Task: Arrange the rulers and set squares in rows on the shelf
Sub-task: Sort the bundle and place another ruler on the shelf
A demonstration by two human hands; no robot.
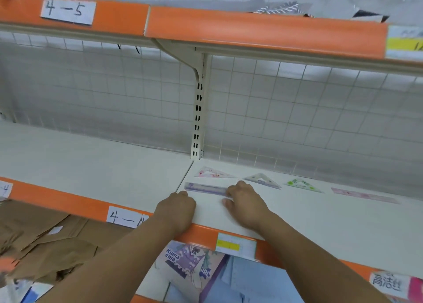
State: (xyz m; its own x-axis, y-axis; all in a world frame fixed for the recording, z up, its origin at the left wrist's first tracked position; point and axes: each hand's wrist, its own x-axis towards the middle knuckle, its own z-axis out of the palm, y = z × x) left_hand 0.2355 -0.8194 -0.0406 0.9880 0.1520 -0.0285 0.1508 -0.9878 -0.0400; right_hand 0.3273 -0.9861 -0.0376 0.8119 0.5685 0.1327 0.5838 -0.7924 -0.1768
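Observation:
On the white shelf (297,218) lies a purple ruler (206,188); my right hand (246,205) touches its right end, fingers partly bent over it. My left hand (177,211) rests curled on the shelf near the front edge, just below the ruler's left end, holding nothing. Behind the ruler sits a pink set square (214,173). To its right lie a clear set square (263,180) and a green set square (302,185). A pink ruler (364,195) lies further right.
A wire grid back panel (297,110) closes the shelf's rear, and an upright post (198,110) stands at the middle. An orange-edged upper shelf (263,28) hangs overhead. Below are brown paper bags (45,245) and printed stationery packs (190,263).

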